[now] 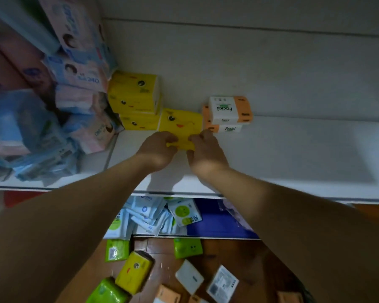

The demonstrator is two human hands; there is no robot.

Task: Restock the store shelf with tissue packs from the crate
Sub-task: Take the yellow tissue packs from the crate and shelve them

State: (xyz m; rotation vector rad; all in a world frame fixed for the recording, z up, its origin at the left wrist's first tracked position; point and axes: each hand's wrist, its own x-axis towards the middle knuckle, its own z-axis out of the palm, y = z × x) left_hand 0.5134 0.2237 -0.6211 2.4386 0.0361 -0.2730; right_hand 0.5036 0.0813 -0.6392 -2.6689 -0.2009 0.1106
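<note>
- Both of your hands hold the yellow tissue pack [181,122]: your left hand [160,149] and right hand [204,149] each curl their fingers round its near end.
- The pack lies on the white shelf [293,149], in the gap between the yellow stack [134,99] on its left and the orange-and-white packs [228,112] on its right, close against both.
- Risk: the gap looks tight. If you shove the pack far in at a slant, its corner could knock the orange-and-white packs, which already sit askew on each other.
- Risk: you grip only the near end of a soft wrapper, so it may buckle or slip rather than slide.
- Risk: the pink and blue packs [79,73] piled far left lean loosely; a bump to the yellow stack could bring them down.
- The shelf is smooth, white and dimly lit, with bare room to the right.
- Below, a lower shelf [217,224] holds small packs, and loose packs [136,267] lie on the wooden floor near you. I cannot tell where the crate is.
</note>
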